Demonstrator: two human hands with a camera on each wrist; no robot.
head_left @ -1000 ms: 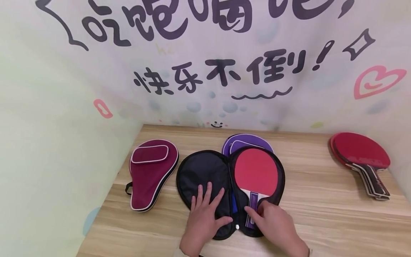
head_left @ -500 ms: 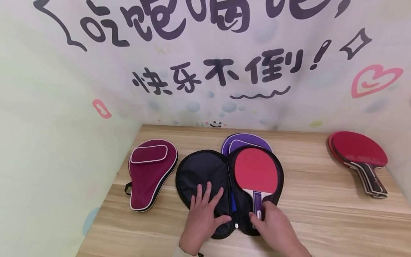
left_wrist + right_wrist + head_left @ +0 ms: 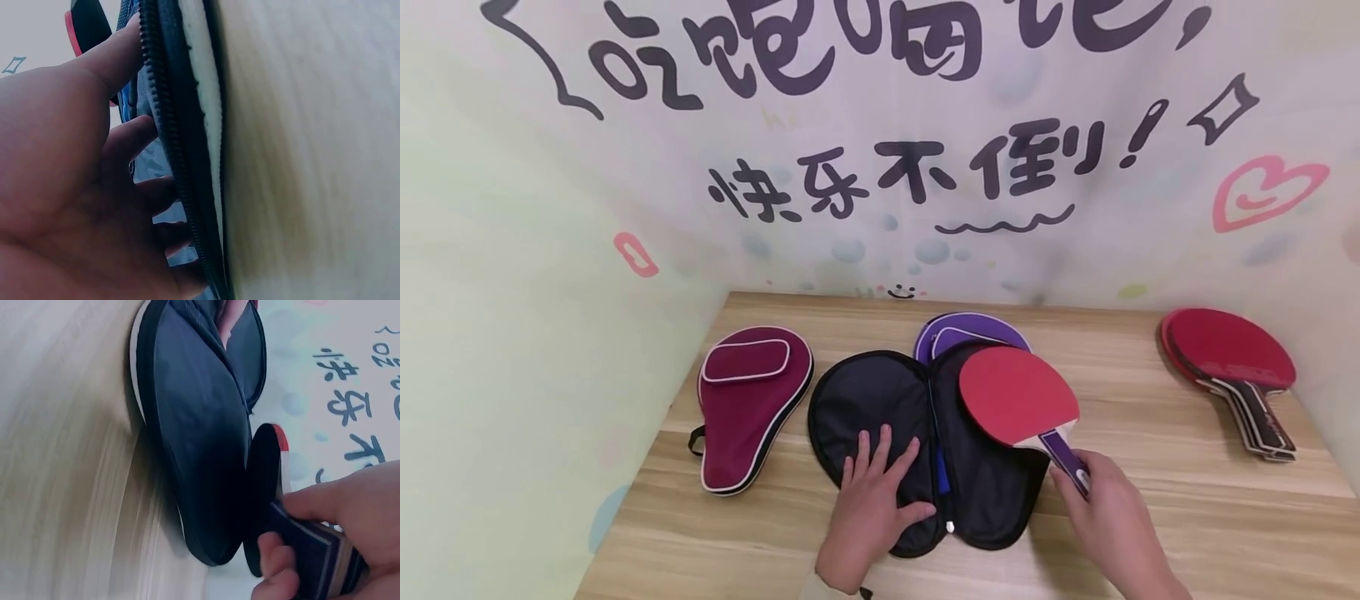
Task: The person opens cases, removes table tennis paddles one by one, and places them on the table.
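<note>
A black paddle case (image 3: 880,392) lies unzipped and spread flat, its two halves side by side. My left hand (image 3: 872,508) rests with fingers spread on the left half. In the left wrist view its fingertips reach past the zipper edge (image 3: 165,119). My right hand (image 3: 1108,508) grips the purple handle of a red table tennis paddle (image 3: 1018,396), tilted over the right half of the case. In the right wrist view, fingers and thumb wrap the handle (image 3: 306,550), and the paddle's black underside shows.
A maroon paddle case (image 3: 752,408) lies to the left. Behind the black case, a purple case (image 3: 973,329) is partly covered. Several stacked red paddles (image 3: 1232,350) lie at the far right, near the wall (image 3: 850,267) behind the wooden table (image 3: 1187,467).
The right hand has lifted the paddle out of the case's right half and moved it to the right, turning its handle rightward. The left hand stays on the case.
</note>
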